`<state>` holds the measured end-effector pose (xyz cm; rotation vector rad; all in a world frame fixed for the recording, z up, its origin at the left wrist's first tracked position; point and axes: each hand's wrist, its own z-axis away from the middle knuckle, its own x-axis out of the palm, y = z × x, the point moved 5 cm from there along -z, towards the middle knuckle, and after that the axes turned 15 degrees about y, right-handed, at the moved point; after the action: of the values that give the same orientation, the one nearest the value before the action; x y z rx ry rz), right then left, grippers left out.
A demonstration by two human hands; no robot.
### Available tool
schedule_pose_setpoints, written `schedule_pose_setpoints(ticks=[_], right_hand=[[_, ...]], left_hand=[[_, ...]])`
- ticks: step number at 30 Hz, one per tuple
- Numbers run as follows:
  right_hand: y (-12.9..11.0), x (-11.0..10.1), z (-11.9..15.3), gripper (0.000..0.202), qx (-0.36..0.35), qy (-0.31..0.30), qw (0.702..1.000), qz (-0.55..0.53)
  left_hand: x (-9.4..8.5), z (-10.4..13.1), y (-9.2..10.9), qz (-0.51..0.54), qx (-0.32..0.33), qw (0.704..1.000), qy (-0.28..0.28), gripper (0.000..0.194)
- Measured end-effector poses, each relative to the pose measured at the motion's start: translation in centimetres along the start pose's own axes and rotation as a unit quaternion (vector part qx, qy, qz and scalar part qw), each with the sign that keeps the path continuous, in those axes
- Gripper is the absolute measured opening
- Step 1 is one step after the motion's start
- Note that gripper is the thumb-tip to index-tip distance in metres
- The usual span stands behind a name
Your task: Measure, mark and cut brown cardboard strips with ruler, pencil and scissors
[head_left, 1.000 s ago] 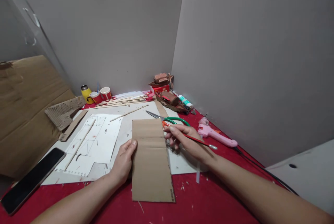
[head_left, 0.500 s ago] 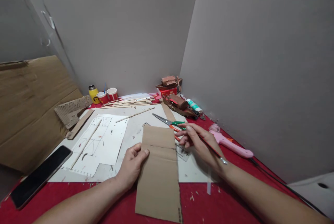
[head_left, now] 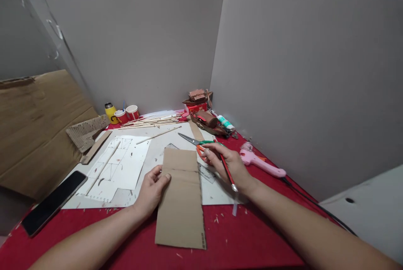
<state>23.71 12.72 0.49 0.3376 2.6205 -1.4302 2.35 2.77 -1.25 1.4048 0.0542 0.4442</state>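
Note:
My left hand [head_left: 153, 189] grips the left edge of a long brown cardboard piece [head_left: 180, 207], thumb on top and fingers underneath. The cardboard has a dark line across its upper part and a ragged right edge. In my right hand [head_left: 229, 167] a red pencil [head_left: 226, 165] is held between the fingers, its silvery end toward me. Scissors [head_left: 190, 139] with green and orange handles lie just beyond the cardboard. My right fingertips overlap the orange handle; whether they touch it I cannot tell.
Sketched paper [head_left: 126, 165] and a black phone [head_left: 55, 203] are on the left. Behind lie thin wooden sticks [head_left: 151, 122], cups [head_left: 132, 112] and brown model boats [head_left: 206, 121]. A pink glue gun [head_left: 264, 165] with a cable lies right. Large cardboard [head_left: 37, 131] leans at far left.
The pencil has turned more upright in my right hand, which has shifted slightly toward the scissors' handles. My left hand keeps its grip on the cardboard. The whole view has swung a little right.

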Motion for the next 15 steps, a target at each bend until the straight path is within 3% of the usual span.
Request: schedule_pose_setpoints(ticks=[15], right_hand=[[0.6,0.6,0.6,0.035,-0.014,-0.016,1.000,0.014]], left_hand=[[-0.7,-0.1,-0.3,0.030,-0.006,0.999,0.027,0.043]])
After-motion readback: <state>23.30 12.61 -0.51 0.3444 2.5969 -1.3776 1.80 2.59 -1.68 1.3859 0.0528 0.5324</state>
